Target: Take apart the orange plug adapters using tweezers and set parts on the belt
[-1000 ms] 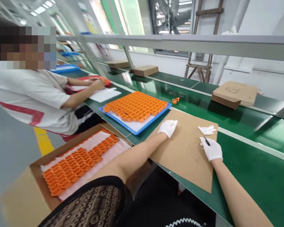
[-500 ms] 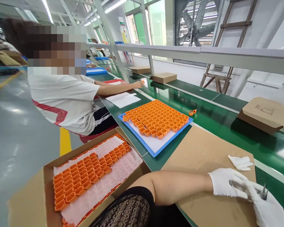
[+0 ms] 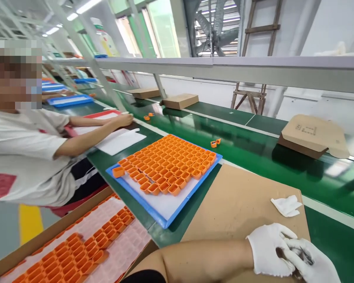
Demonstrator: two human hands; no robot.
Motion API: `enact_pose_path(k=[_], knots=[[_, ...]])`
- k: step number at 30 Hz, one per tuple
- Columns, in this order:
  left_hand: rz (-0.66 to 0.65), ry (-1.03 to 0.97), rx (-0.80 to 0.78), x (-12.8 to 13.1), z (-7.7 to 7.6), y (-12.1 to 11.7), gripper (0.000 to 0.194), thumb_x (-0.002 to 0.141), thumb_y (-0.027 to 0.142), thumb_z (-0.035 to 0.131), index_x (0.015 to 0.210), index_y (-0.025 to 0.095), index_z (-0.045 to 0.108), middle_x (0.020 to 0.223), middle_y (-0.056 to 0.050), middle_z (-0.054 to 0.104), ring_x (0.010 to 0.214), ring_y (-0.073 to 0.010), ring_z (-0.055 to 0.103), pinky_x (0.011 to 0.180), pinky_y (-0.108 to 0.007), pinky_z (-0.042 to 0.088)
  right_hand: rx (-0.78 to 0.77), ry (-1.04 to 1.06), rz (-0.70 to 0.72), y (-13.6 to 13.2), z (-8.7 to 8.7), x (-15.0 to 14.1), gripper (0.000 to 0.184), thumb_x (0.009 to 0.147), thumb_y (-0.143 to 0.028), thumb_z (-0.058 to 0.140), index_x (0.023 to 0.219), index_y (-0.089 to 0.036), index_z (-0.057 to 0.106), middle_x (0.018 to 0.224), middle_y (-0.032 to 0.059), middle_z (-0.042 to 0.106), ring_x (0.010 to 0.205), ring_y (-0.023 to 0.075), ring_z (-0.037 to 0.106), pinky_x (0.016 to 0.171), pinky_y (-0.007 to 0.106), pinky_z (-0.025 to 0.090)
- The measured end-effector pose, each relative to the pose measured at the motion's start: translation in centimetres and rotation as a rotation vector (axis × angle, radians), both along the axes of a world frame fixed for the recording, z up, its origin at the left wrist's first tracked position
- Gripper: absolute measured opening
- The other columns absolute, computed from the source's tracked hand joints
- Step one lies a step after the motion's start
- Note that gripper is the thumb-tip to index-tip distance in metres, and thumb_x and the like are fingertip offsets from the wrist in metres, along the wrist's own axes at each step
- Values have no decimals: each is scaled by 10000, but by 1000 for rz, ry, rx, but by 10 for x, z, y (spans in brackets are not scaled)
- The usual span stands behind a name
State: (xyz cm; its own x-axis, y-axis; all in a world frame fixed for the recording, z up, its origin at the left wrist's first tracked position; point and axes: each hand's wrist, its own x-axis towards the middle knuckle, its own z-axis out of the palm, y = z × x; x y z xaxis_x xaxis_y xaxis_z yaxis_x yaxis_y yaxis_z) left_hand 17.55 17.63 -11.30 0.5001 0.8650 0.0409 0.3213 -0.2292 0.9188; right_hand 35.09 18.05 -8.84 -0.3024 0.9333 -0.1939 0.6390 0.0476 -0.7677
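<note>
Both my hands wear white gloves and meet at the lower right over a brown cardboard sheet (image 3: 238, 200). My left hand (image 3: 267, 249) is curled, its fingers against the right hand. My right hand (image 3: 311, 263) is closed on dark metal tweezers (image 3: 303, 253). A crumpled white cloth (image 3: 286, 205) lies on the cardboard just beyond them. To the left stands a blue tray (image 3: 153, 210) with rows of small orange parts (image 3: 168, 163).
A cardboard box (image 3: 47, 236) at lower left holds more orange parts on pink foam. A person in a white shirt (image 3: 26, 157) works at the left. Two loose orange pieces (image 3: 214, 143) and flat cartons (image 3: 312, 135) lie on the green belt (image 3: 253, 149).
My view swung left and slightly up. My hands stayed joined at the lower right, the left hand now pressed closer onto the right one with the tweezers.
</note>
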Motion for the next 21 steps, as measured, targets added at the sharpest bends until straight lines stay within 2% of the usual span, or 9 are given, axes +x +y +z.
enact_pose_path(k=[2, 4, 6, 8, 11, 16, 18, 21], knots=[[-4, -31, -24, -2, 7, -4, 236, 723, 137, 664, 894, 271, 755, 752, 22, 716, 777, -197, 729, 840, -280, 597, -15, 17, -4, -5, 6, -7, 355, 709, -681, 712, 774, -339, 784, 776, 42, 738, 686, 247, 700, 632, 314, 587], [7, -71, -38, -6, 14, -10, 303, 710, 155, 705, 984, 274, 758, 844, -5, 744, 820, -221, 738, 811, -301, 606, -3, 41, -26, -9, 12, -13, 361, 749, -669, 682, 812, -330, 791, 801, 41, 741, 719, 245, 699, 672, 318, 570], [61, -85, -48, -11, 22, -17, 443, 688, 168, 742, 1117, 282, 736, 985, -32, 762, 928, -252, 737, 875, -342, 608, 56, 45, -22, -11, 19, -18, 334, 801, -613, 656, 845, -313, 796, 854, 40, 755, 790, 240, 705, 754, 319, 543], [102, -58, -46, -18, 28, -20, 508, 683, 167, 754, 1172, 303, 725, 1149, -53, 742, 1058, -275, 712, 962, -383, 593, 144, -13, 41, -12, 24, -23, 341, 882, -536, 581, 786, -281, 786, 795, 37, 734, 749, 219, 680, 715, 311, 498], [97, 21, 21, -29, 32, -18, 308, 742, 206, 738, 1028, 313, 781, 1443, -51, 592, 1270, -300, 615, 1137, -443, 485, 197, -100, 93, -8, 29, -28, 314, 900, -466, 613, 753, -237, 770, 757, 26, 721, 711, 187, 652, 686, 280, 449], [79, 71, 54, -42, 30, -4, 291, 843, 246, 646, 1110, 281, 755, 1474, -75, 565, 1310, -292, 595, 1110, -478, 509, 133, -110, -41, 1, 24, -32, 326, 811, -538, 744, 747, -219, 763, 727, 10, 724, 691, 173, 650, 626, 247, 425], [54, 112, 118, -44, 31, 0, 275, 867, 220, 601, 1086, 259, 762, 1446, -85, 593, 1300, -282, 605, 1074, -452, 538, 137, -101, -46, 3, 23, -31, 289, 786, -505, 772, 735, -221, 762, 726, 10, 725, 696, 182, 652, 622, 253, 423], [50, 198, 191, -44, 38, 2, 294, 840, 121, 565, 990, 239, 789, 1374, -83, 655, 1224, -257, 658, 1033, -394, 562, 160, -74, 3, -1, 22, -27, 204, 823, -401, 730, 716, -229, 758, 725, 0, 721, 699, 178, 660, 649, 257, 436]])
